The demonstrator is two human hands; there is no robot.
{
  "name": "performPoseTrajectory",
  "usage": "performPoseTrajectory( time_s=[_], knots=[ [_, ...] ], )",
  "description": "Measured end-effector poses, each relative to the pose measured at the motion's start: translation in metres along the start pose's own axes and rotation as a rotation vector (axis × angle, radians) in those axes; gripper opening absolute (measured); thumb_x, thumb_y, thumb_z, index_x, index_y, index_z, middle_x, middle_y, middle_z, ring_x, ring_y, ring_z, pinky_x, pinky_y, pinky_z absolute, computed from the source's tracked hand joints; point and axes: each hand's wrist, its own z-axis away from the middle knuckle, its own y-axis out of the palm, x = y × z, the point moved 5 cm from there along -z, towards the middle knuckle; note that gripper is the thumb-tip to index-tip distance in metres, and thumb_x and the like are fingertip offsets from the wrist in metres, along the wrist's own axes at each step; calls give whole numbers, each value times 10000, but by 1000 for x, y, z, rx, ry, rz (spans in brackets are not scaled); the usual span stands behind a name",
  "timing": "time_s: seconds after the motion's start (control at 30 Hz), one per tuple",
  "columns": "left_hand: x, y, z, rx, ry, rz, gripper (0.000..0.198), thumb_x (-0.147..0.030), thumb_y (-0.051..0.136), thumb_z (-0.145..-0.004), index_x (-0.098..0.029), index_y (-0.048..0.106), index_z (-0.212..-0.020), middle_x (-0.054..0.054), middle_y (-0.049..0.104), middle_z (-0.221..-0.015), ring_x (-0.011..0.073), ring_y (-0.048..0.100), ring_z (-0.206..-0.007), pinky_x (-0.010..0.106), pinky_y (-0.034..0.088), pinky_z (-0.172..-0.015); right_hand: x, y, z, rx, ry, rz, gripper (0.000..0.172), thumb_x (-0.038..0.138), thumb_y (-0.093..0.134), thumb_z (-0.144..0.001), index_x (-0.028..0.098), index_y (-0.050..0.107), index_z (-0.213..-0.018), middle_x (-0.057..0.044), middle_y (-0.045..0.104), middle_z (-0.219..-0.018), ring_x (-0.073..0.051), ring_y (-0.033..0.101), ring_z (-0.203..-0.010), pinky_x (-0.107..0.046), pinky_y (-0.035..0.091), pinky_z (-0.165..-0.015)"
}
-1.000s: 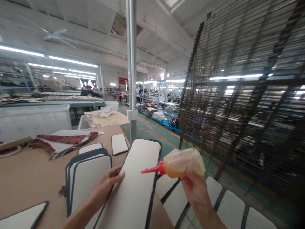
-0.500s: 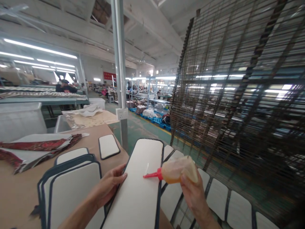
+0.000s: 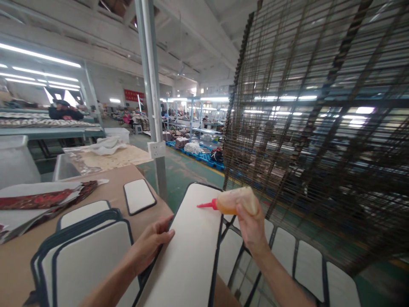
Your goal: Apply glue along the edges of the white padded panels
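Note:
My left hand grips the left edge of a long white panel with dark edging, thumb on top and fingers underneath. The panel is tilted up in front of me. In my right hand is a squeeze bottle holding amber liquid, lying almost level. Its red nozzle points left, over the upper part of the panel; whether the tip touches the surface I cannot tell. Left of the panel, a stack of similar dark-edged white panels rests on the brown table.
A smaller white panel lies near the table's far edge, with patterned red cloth at the left. Several edged panels sit on a wire rack at right. A tall wire rack and a pillar stand beyond.
My right hand has moved the bottle up along the panel, away from me. A glossy streak seen earlier on the panel no longer stands out. The view has turned slightly right.

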Motion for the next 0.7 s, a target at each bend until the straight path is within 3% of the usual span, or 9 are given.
performPoseTrajectory(
  time_s=[0.1, 0.23, 0.3, 0.4, 0.47, 0.53, 0.7],
  knots=[
    [1, -5, -7, -20, 2, 24, 768, -200, 863, -481, -106, 622, -1203, 89, 768, -912, 233, 705, -738, 274, 529, -644, -16, -12, 35, 48, 84, 33, 471, 263, 864, -607, 254, 662, -1032, 6, 716, -930, -179, 656, -867, -269, 523, -821],
    [4, -14, -12, -38, -3, 10, 823, -189, 871, -460, -77, 598, -1228, 92, 771, -879, 236, 701, -700, 289, 532, -638, -28, -24, 87, 219, 249, 47, 554, 313, 838, -643, 234, 624, -1149, -79, 715, -1022, -264, 672, -901, -367, 550, -805],
    [6, -13, -11, -6, -7, -4, 771, -212, 858, -505, -98, 608, -1225, 84, 770, -902, 226, 700, -697, 289, 533, -647, -20, -24, 78, 176, 204, 41, 535, 298, 855, -619, 241, 650, -1109, -56, 725, -970, -234, 675, -858, -323, 556, -771],
    [6, -3, -7, 68, -17, -11, 661, -233, 836, -563, -121, 645, -1186, 80, 765, -955, 214, 702, -720, 276, 530, -672, 0, -23, 36, -7, 46, 1, 473, 270, 886, -571, 270, 691, -1002, 25, 721, -879, -149, 653, -808, -213, 529, -764],
    [5, 3, -6, 73, -22, 1, 632, -228, 835, -565, -125, 661, -1163, 81, 762, -976, 212, 703, -741, 265, 528, -684, 7, -23, 17, -48, 5, -18, 443, 267, 895, -554, 277, 701, -953, 52, 715, -850, -126, 643, -791, -187, 518, -761],
    [4, 6, -7, 57, -23, 19, 635, -220, 838, -552, -126, 666, -1157, 84, 761, -981, 214, 703, -743, 263, 527, -682, 6, -29, 21, -33, 31, -19, 442, 268, 890, -569, 274, 701, -968, 43, 722, -859, -130, 652, -793, -195, 523, -755],
    [8, 11, -13, 34, -36, 15, 643, -210, 847, -523, -112, 675, -1135, 98, 762, -969, 238, 706, -759, 276, 529, -681, 1, -48, 65, 150, 238, 9, 484, 300, 846, -658, 253, 667, -1105, -66, 726, -1026, -217, 675, -924, -291, 533, -828]
  ],
)
